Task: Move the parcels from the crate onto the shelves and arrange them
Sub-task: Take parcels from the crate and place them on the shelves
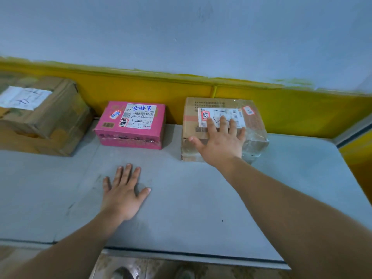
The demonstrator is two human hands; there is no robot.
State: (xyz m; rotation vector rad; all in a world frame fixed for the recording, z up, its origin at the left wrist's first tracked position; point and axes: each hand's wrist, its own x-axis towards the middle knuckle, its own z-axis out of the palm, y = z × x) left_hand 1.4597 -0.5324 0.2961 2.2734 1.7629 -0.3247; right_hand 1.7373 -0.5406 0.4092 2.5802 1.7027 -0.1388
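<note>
Grey shelf (201,198): right hand (221,143) spread flat on taped box (255,133); left hand (122,196) splayed on shelf; pink box (120,133) and big box (50,121) further left.

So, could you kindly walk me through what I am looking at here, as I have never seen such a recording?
There is no machine here. A person wears a camera on the head, so the single picture looks forward and down along their own bare arms. The grey shelf holds three parcels along the yellow wall: a large brown box at the left, a pink box in the middle and a tape-wrapped brown box at the right. The right hand lies flat on top of the wrapped box, fingers spread. The left hand rests flat on the bare shelf. Neither hand grips anything.
</note>
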